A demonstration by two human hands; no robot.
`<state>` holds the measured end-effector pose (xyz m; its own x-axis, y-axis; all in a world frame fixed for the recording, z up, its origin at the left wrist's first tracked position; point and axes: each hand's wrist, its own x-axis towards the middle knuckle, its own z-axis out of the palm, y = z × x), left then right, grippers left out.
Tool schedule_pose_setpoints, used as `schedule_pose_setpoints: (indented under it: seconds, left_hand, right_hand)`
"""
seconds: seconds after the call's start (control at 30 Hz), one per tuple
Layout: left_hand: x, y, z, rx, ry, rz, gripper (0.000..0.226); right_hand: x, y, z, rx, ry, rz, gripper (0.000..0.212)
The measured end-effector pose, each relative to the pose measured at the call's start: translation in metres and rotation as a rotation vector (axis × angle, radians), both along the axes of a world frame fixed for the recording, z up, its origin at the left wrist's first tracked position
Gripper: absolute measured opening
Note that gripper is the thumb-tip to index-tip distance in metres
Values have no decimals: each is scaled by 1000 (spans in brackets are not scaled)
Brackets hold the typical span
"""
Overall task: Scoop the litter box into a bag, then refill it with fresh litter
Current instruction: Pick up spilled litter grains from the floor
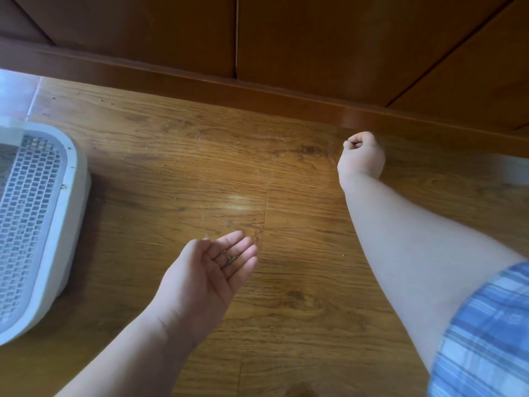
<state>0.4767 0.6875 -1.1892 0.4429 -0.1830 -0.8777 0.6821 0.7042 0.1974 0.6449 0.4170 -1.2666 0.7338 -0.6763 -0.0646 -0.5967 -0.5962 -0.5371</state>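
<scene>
Where the wooden floor runs up to the cabinet, the white litter box sits at the far left, a perforated grid lying in its top; what lies under it I cannot tell; the left hand hovers palm up, fingers relaxed and together, cradling a few litter granules; the right hand, well apart, is bunched fist-like near the baseboard; anything pinched is too small to see.

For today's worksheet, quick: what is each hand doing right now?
Left hand: open, palm up, a few litter granules on its fingers.
Right hand: fingers curled shut; anything pinched cannot be told.
</scene>
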Motion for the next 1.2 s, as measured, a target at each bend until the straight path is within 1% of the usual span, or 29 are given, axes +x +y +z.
schedule_pose_setpoints:
  seconds: [0.17,0.23,0.3,0.37,0.4,0.47,0.57,0.67,0.73,0.83,0.9,0.97,1.07,1.13,1.2]
  left_hand:
    - [2,2,-3,2,4,-2,47]
    - [2,3,-4,2,11,-2,47]
    - [0,5,-5,3,16,-5,47]
    - [-3,8,-6,11,28,0,46]
    - [-4,9,-6,18,37,4,46]
    - [-7,14,-6,33,53,12,46]
    - [-12,24,-7,55,64,32,46]
    - [-18,38,-4,47,50,61,47]
    - [-21,47,-3,32,41,64,50]
    - [-27,61,-3,35,25,80,52]
    - [-33,69,-5,30,11,95,51]
    - [-37,76,-7,24,20,118,49]
    - [-42,85,-9,42,41,139,48]
    - [-45,90,-9,54,49,151,48]
    - [-50,97,-10,52,57,173,48]
  right_hand:
    - [5,5,9,-46,88,-35,33]
    - [9,7,16,-72,175,-3,32]
    - [8,13,22,-82,247,47,27]
    - [-3,28,29,-110,236,110,23]
    - [-12,39,32,-120,193,161,20]
    - [-43,70,36,-77,76,332,15]
    - [-111,127,48,150,-55,701,14]
    - [-158,164,65,284,-70,999,16]
    - [-169,176,71,263,-36,1167,13]
    - [-172,187,69,147,-6,1371,12]
    - [-169,192,67,192,6,1391,12]
    - [-158,199,62,255,-10,1290,10]
    - [-126,212,43,241,-31,1085,11]
    - [-103,221,32,218,-34,1027,11]
    - [-85,231,25,171,-15,1019,9]
